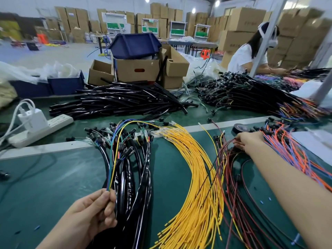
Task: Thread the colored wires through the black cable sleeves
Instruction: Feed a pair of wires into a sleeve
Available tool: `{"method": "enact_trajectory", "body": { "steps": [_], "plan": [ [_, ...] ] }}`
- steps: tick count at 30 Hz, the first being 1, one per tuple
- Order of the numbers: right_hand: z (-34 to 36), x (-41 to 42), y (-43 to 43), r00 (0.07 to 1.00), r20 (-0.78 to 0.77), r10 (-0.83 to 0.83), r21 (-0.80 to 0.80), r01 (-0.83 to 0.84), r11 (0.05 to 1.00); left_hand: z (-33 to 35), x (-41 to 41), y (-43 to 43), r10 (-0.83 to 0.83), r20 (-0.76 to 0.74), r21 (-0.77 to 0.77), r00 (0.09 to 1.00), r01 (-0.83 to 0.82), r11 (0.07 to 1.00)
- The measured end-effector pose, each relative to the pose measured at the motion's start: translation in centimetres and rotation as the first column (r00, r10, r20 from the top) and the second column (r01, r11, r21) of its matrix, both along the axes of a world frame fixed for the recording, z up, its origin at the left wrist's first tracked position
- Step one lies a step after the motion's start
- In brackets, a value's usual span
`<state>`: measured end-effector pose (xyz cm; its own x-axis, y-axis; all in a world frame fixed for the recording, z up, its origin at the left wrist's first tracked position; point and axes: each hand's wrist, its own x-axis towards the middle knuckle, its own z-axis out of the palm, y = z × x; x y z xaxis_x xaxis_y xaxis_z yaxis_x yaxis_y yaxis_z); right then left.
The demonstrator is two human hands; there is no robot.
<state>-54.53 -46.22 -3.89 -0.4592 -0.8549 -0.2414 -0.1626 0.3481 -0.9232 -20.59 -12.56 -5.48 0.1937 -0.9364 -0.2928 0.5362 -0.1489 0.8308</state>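
The left hand (95,211) was closed on a few wires (109,180), blue, yellow and green, pinched between thumb and fingers low over the green mat (45,186). They arched up and away toward the far rail. The right hand (249,141) reached out over the red wires (231,177), its fingers bent and pinching their tips. Between the hands lay sleeved bundles (133,177) and a fan of yellow wires (194,177). Orange wires (291,151) lay just right of the right hand, with a tape roll (239,129) just beyond it. Black sleeves (122,101) were heaped farther back, a power strip (46,126) to their left. Behind stood boxes (136,69), a blue bin (134,45) and another worker (246,56).
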Motion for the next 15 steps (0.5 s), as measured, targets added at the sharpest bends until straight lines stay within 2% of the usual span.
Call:
{"method": "enact_trajectory", "body": {
  "steps": [3,5,7,10,13,15],
  "plan": [
    [0.3,-0.3,0.6,1.000,-0.022,0.000,-0.019,-0.001,1.000,0.0,0.1,0.0,0.004,0.004,0.000,1.000,-0.004,1.000],
    [1.1,0.1,1.2,0.999,0.041,0.015,-0.032,-0.014,0.999,-0.1,0.1,0.0,0.000,-0.006,0.006,1.000,0.000,1.000],
    [2.4,0.7,1.7,0.970,0.242,0.023,-0.054,-0.010,0.998,-0.1,0.0,-0.1,-0.012,-0.012,0.007,1.000,0.012,1.000],
    [4.4,1.9,2.2,0.843,0.527,0.107,-0.109,-0.058,0.992,0.0,-0.1,-0.1,-0.022,-0.001,-0.007,1.000,0.022,1.000],
    [7.4,4.4,4.2,0.784,0.545,0.296,-0.279,-0.163,0.946,0.2,-0.2,-0.2,-0.022,0.006,-0.028,1.000,0.022,0.999],
    [9.6,5.9,5.6,0.780,0.424,0.460,-0.431,-0.273,0.860,0.4,-0.3,-0.2,-0.024,0.035,-0.048,0.999,0.025,0.999]
  ]
}}
